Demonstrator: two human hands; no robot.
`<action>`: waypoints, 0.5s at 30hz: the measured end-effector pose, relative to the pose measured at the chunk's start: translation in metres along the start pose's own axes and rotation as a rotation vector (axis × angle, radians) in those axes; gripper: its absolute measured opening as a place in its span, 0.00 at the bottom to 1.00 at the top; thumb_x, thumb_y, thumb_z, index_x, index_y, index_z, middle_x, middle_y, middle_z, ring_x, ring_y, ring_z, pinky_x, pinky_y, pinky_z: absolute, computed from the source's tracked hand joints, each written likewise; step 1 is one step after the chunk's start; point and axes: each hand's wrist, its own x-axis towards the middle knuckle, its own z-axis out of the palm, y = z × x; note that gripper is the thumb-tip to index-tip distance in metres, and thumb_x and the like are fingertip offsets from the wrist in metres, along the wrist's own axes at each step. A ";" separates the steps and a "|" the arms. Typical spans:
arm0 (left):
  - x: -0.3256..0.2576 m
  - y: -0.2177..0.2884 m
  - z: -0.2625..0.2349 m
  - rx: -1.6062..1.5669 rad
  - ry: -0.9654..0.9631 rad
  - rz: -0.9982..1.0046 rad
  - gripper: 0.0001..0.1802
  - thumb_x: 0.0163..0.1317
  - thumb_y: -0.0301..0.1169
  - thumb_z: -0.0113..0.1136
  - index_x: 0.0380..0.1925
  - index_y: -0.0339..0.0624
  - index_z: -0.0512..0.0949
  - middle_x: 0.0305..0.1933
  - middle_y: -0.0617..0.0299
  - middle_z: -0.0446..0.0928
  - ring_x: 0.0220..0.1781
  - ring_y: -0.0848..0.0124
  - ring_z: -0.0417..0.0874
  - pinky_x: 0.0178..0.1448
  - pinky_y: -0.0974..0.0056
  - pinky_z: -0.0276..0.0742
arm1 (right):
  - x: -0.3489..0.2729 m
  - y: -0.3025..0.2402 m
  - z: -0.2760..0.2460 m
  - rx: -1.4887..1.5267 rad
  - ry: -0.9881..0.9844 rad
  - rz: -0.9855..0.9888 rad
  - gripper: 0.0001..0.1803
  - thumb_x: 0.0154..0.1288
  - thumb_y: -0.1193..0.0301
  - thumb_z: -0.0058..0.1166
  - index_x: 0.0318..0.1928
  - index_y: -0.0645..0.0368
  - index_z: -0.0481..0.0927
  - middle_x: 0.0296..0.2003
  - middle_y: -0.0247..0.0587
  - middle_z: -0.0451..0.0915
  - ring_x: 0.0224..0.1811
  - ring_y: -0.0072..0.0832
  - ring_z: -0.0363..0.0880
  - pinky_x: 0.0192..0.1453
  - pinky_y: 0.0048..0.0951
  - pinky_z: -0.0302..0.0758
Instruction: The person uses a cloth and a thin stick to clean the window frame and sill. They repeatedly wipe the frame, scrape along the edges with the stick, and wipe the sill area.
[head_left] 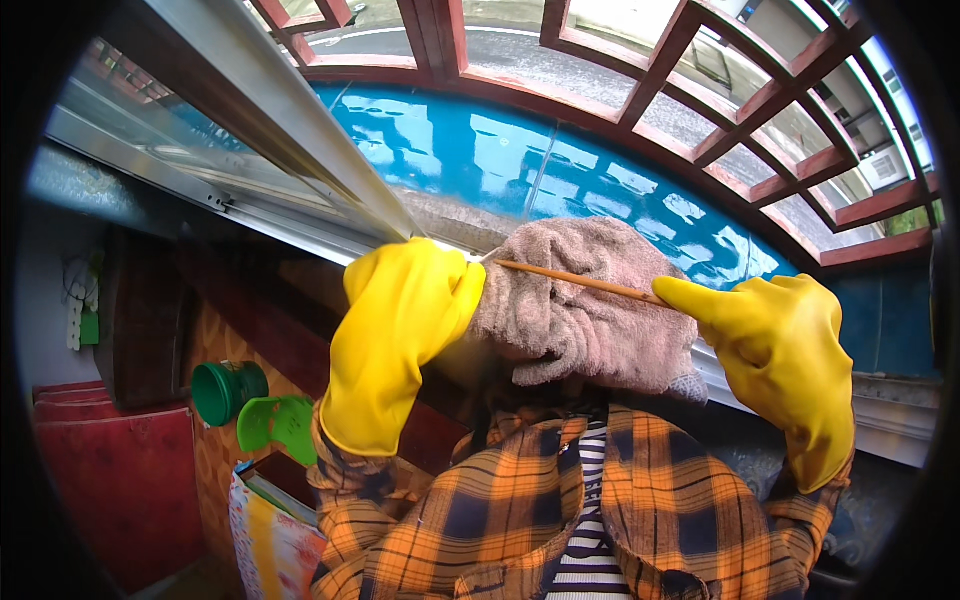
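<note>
Both my hands wear yellow rubber gloves. My right hand (775, 335) is closed on one end of a thin wooden stick (590, 284), its index finger stretched along it. The stick runs left across a crumpled pink towel (600, 330), which lies on the window ledge. Beside the stick's far end, my left hand (405, 315) is closed in a pinch. A small white bit (489, 256) shows at its fingertips, touching or very close to the stick's tip; what it is I cannot make out.
A sliding window's metal frame (300, 120) stands at the left, its track running under my hands. Beyond lie glossy blue tiles (490, 150) and a red lattice grille (690, 85). Below left are a green bucket (222, 392), a green chair (275, 425) and red padded panels (120, 480).
</note>
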 end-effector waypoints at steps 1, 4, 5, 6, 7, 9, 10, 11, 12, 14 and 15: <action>0.006 -0.009 0.007 -0.061 -0.027 0.016 0.15 0.69 0.43 0.70 0.31 0.44 0.89 0.33 0.49 0.86 0.39 0.43 0.87 0.42 0.43 0.80 | -0.001 -0.002 -0.004 -0.012 0.000 0.015 0.29 0.54 0.83 0.70 0.57 0.46 0.94 0.24 0.37 0.80 0.25 0.37 0.80 0.33 0.35 0.73; 0.000 -0.018 0.026 -0.081 0.219 0.001 0.10 0.68 0.39 0.72 0.33 0.45 0.90 0.33 0.52 0.87 0.38 0.47 0.88 0.42 0.46 0.81 | -0.002 -0.003 -0.010 -0.001 0.030 0.032 0.29 0.53 0.83 0.70 0.57 0.46 0.94 0.23 0.38 0.78 0.25 0.38 0.80 0.34 0.37 0.72; -0.006 -0.018 0.031 -0.065 0.350 -0.009 0.07 0.67 0.36 0.73 0.34 0.46 0.91 0.33 0.54 0.88 0.37 0.49 0.89 0.41 0.48 0.82 | -0.002 -0.003 -0.012 0.024 0.052 0.030 0.29 0.53 0.83 0.70 0.56 0.46 0.95 0.23 0.38 0.78 0.25 0.38 0.80 0.34 0.37 0.73; -0.010 -0.020 0.036 -0.049 0.482 -0.018 0.05 0.66 0.34 0.74 0.34 0.47 0.91 0.33 0.56 0.88 0.37 0.52 0.89 0.41 0.50 0.82 | -0.002 -0.004 -0.012 0.048 0.074 0.028 0.29 0.53 0.83 0.70 0.56 0.46 0.95 0.23 0.39 0.78 0.25 0.39 0.80 0.34 0.37 0.73; -0.009 -0.023 0.041 0.022 0.553 -0.005 0.06 0.67 0.35 0.74 0.32 0.49 0.89 0.31 0.57 0.86 0.34 0.53 0.88 0.38 0.50 0.82 | -0.002 -0.005 -0.010 0.039 0.084 -0.001 0.29 0.53 0.83 0.70 0.56 0.46 0.94 0.23 0.38 0.78 0.25 0.39 0.80 0.34 0.37 0.73; -0.006 -0.031 0.049 0.165 0.695 0.022 0.09 0.68 0.37 0.74 0.29 0.52 0.86 0.27 0.61 0.83 0.30 0.55 0.86 0.32 0.51 0.80 | 0.004 -0.008 -0.007 0.022 0.105 -0.063 0.29 0.53 0.83 0.69 0.57 0.47 0.94 0.23 0.38 0.78 0.25 0.39 0.80 0.34 0.38 0.73; -0.005 -0.031 0.052 0.205 0.690 0.021 0.09 0.68 0.37 0.74 0.29 0.52 0.86 0.26 0.61 0.81 0.29 0.56 0.86 0.31 0.52 0.80 | 0.009 -0.009 -0.004 -0.008 0.098 -0.068 0.29 0.54 0.83 0.68 0.57 0.46 0.94 0.23 0.38 0.78 0.25 0.39 0.80 0.33 0.38 0.74; -0.004 -0.029 0.055 0.246 0.686 0.019 0.09 0.68 0.37 0.74 0.29 0.52 0.85 0.25 0.62 0.80 0.29 0.56 0.85 0.30 0.52 0.79 | 0.014 -0.011 0.001 -0.038 0.091 -0.074 0.28 0.55 0.82 0.68 0.57 0.46 0.94 0.23 0.38 0.79 0.25 0.39 0.80 0.33 0.39 0.74; -0.004 -0.029 0.057 0.289 0.681 0.015 0.10 0.68 0.37 0.75 0.29 0.52 0.85 0.25 0.62 0.79 0.28 0.57 0.85 0.29 0.52 0.79 | 0.019 -0.011 0.007 -0.066 0.084 -0.082 0.28 0.56 0.81 0.67 0.57 0.46 0.93 0.23 0.38 0.79 0.25 0.39 0.81 0.33 0.39 0.74; -0.001 -0.029 0.059 0.269 0.692 0.024 0.06 0.67 0.40 0.76 0.35 0.53 0.89 0.25 0.63 0.78 0.27 0.56 0.84 0.27 0.52 0.77 | 0.024 -0.010 0.011 -0.067 0.042 -0.127 0.28 0.58 0.79 0.66 0.60 0.44 0.92 0.25 0.40 0.83 0.25 0.40 0.83 0.32 0.39 0.77; -0.002 -0.025 0.056 0.256 0.692 0.010 0.07 0.67 0.40 0.76 0.39 0.54 0.90 0.26 0.63 0.79 0.27 0.56 0.83 0.27 0.52 0.78 | 0.029 -0.014 0.010 -0.103 -0.011 -0.124 0.29 0.58 0.78 0.66 0.61 0.44 0.92 0.25 0.41 0.84 0.25 0.40 0.84 0.32 0.39 0.78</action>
